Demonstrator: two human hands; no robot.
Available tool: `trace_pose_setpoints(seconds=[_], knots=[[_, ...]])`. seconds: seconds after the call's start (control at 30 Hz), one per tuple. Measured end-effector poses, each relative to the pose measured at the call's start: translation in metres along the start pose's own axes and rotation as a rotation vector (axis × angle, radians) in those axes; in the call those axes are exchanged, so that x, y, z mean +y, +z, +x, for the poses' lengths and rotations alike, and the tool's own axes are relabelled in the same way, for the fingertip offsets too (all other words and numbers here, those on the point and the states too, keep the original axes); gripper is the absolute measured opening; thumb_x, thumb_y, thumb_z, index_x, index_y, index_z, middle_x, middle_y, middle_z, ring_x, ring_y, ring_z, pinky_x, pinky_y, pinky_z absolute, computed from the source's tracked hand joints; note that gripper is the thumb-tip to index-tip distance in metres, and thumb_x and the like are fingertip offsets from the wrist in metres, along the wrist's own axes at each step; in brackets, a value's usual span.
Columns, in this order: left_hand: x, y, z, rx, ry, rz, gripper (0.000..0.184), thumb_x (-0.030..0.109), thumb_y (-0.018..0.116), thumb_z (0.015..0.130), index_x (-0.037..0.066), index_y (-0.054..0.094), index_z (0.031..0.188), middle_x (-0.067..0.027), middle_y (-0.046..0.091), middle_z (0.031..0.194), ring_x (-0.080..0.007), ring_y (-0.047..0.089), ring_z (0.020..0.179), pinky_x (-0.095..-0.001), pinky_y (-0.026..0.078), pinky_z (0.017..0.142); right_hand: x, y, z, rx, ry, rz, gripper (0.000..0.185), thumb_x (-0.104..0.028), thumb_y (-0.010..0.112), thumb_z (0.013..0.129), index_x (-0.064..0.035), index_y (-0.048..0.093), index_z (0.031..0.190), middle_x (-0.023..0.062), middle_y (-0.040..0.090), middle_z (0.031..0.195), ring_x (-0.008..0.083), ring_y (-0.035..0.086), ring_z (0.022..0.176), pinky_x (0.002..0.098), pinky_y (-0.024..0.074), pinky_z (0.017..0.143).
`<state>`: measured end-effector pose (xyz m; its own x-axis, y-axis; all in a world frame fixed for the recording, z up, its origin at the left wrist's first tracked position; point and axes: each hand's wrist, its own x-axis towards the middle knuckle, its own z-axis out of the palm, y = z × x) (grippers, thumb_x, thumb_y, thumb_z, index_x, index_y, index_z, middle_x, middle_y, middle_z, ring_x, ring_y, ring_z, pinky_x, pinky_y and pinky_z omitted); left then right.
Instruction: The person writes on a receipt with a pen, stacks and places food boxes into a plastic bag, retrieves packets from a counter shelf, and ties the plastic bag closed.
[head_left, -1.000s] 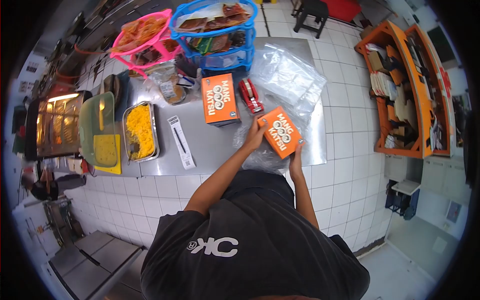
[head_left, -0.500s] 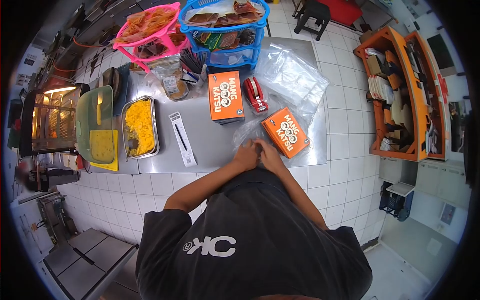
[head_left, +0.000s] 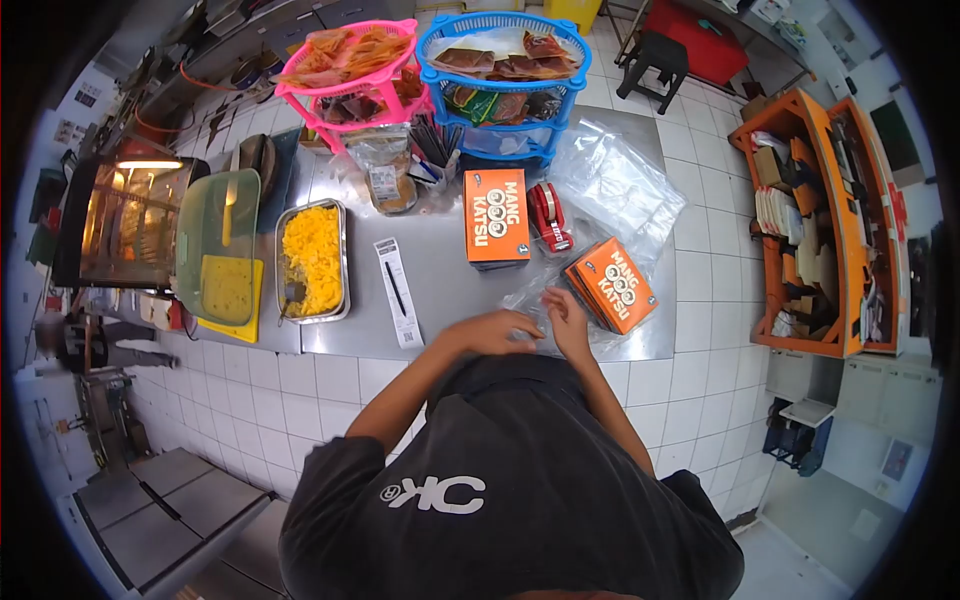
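Note:
My left hand (head_left: 505,329) is low over the table's near edge, its fingers loosely stretched to the right and nothing visible in them. A short gap away, my right hand (head_left: 567,320) is raised with its fingers apart, just left of the orange printed box (head_left: 612,286) at the right. Crumpled clear plastic bag (head_left: 522,297) spreads between the hands and that box; whether the right fingertips touch it I cannot tell. A second orange box (head_left: 495,215) stands farther back, beside a red tape dispenser (head_left: 550,216).
A metal tray of yellow food (head_left: 346,285), a paper slip with a black pen (head_left: 400,292) and clear plastic bags (head_left: 625,185) lie on the steel table. Blue (head_left: 503,85) and pink (head_left: 345,75) basket racks stand at the back. A person (head_left: 95,340) is at far left.
My hands, together at the plastic before, have come apart; the left has shifted left and the right has lifted slightly. The view has also shifted, so the table sits farther right and lower.

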<state>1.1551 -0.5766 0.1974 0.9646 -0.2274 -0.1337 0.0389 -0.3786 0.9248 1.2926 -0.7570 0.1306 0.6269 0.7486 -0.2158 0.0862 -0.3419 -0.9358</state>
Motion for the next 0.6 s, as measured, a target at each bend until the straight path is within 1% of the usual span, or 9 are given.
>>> trace_pose_setpoints(seconds=[0.03,0.07,0.1,0.13,0.17,0.23,0.37,0.5,0.6], knots=[[0.02,-0.036,-0.02,0.098,-0.017,-0.218,0.029,0.027,0.064,0.098,0.005,0.075,0.112,-0.0147,0.072,0.093,-0.0233,0.07,0.095,-0.0397,0.056,0.085,-0.01,0.004,-0.002,-0.073,0.206,0.346,0.054,-0.014,0.06,0.096,-0.0044,0.044,0.146,0.0206,0.056,0.14,0.0287,0.053,0.132,0.041,0.0414,0.11],[0.004,-0.053,-0.034,0.384,0.008,-0.507,0.027,0.022,0.062,0.098,-0.001,0.076,0.092,-0.0095,0.073,0.078,-0.0191,0.07,0.072,-0.0329,0.056,0.071,-0.019,0.008,-0.007,-0.149,0.414,0.692,0.059,-0.018,0.062,0.097,-0.0063,0.039,0.15,0.0188,0.053,0.142,0.0276,0.052,0.133,0.0416,0.0428,0.108],[-0.011,-0.089,-0.043,0.534,0.098,-0.564,0.038,0.027,0.053,0.102,0.0,0.073,0.085,-0.0104,0.071,0.075,-0.0187,0.068,0.066,-0.0323,0.054,0.063,-0.031,0.016,-0.008,-0.141,0.417,0.698,0.059,-0.018,0.062,0.097,-0.0063,0.039,0.15,0.0188,0.053,0.142,0.0276,0.052,0.133,0.0416,0.0428,0.108],[-0.058,-0.124,-0.047,0.683,0.064,-0.454,0.049,0.036,0.041,0.106,0.002,0.072,0.089,-0.0101,0.07,0.077,-0.0173,0.069,0.073,-0.03,0.053,0.068,-0.046,0.03,-0.004,-0.148,0.439,0.813,0.064,-0.028,0.063,0.097,-0.0088,0.036,0.152,0.0158,0.048,0.146,0.0271,0.051,0.132,0.0432,0.042,0.107],[-0.089,-0.16,-0.036,0.724,0.361,-0.821,0.056,0.045,0.036,0.108,0.001,0.07,0.107,-0.0111,0.071,0.092,-0.0171,0.069,0.092,-0.0315,0.054,0.08,-0.057,0.043,0.002,-0.154,0.461,0.927,0.071,-0.039,0.064,0.097,-0.0113,0.033,0.154,0.0127,0.042,0.149,0.0267,0.05,0.132,0.0448,0.0413,0.106],[-0.071,-0.189,0.002,1.072,0.014,-0.554,0.06,0.053,0.038,0.106,0.001,0.064,0.122,-0.0099,0.069,0.11,-0.0158,0.062,0.111,-0.0322,0.049,0.096,-0.072,0.065,0.022,-0.075,0.484,0.887,0.073,-0.049,0.066,0.094,-0.0127,0.037,0.15,0.0108,0.042,0.146,0.0254,0.049,0.129,0.0439,0.0399,0.105],[-0.134,-0.185,0.066,0.804,-0.145,-0.518,0.057,0.053,0.046,0.104,0.004,0.062,0.126,-0.006,0.066,0.114,-0.0145,0.058,0.114,-0.031,0.044,0.102,-0.066,0.083,0.061,0.074,0.555,0.81,0.091,-0.071,0.065,0.084,-0.0137,0.039,0.149,0.0085,0.043,0.142,0.0246,0.047,0.123,0.045,0.0318,0.107],[-0.116,-0.164,0.067,0.802,-0.157,-0.577,0.04,0.04,0.059,0.102,0.004,0.06,0.118,-0.0035,0.065,0.103,-0.0123,0.06,0.102,-0.0286,0.046,0.093,-0.087,0.085,0.061,0.176,0.56,0.788,0.09,-0.068,0.063,0.087,-0.0102,0.037,0.152,0.0099,0.044,0.144,0.0256,0.042,0.132,0.045,0.0266,0.113],[-0.115,-0.14,0.056,0.932,-0.051,-0.641,0.033,0.034,0.062,0.101,0.003,0.059,0.113,-0.0039,0.063,0.099,-0.0109,0.06,0.098,-0.0261,0.047,0.087,-0.083,0.089,0.059,0.262,0.344,0.703,0.086,-0.06,0.063,0.091,-0.0062,0.037,0.152,0.0111,0.044,0.148,0.0232,0.034,0.141,0.0423,0.0201,0.118]])
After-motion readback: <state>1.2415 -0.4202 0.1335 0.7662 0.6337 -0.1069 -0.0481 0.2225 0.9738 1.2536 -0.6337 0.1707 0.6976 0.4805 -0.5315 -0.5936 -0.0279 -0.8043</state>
